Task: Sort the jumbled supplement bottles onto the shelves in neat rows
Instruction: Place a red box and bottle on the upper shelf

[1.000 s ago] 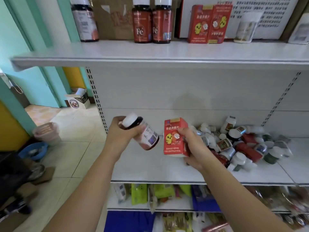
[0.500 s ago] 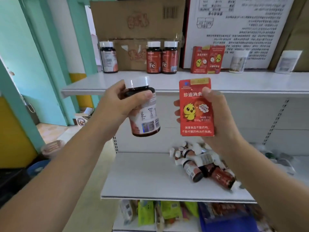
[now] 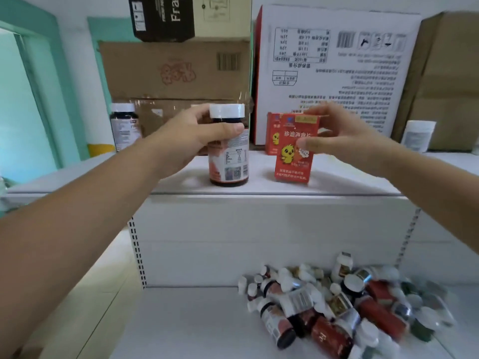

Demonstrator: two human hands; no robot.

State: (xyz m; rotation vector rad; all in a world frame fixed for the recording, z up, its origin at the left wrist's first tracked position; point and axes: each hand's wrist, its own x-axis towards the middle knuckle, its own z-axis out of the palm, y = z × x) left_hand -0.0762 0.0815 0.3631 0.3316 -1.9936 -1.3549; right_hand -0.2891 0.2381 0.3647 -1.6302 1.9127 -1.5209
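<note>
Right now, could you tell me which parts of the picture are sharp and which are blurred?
Head view: the brown bottle in the left hand and the red box in the right hand look fairly sharp; the bottle pile on the lower shelf smears toward its right side; lighting is soft, with faint shadows on the upper shelf.

Left hand point(image 3: 191, 137) grips a white-capped bottle point(image 3: 228, 146) upright on the upper shelf point(image 3: 259, 189); right hand point(image 3: 339, 137) holds a red box point(image 3: 294, 161) at its three o'clock; jumbled bottles point(image 3: 326, 307) lie at five o'clock.

left hand point(image 3: 190, 141): raised, curled in grip | right hand point(image 3: 346, 137): raised, thumb-and-finger pinch
</note>
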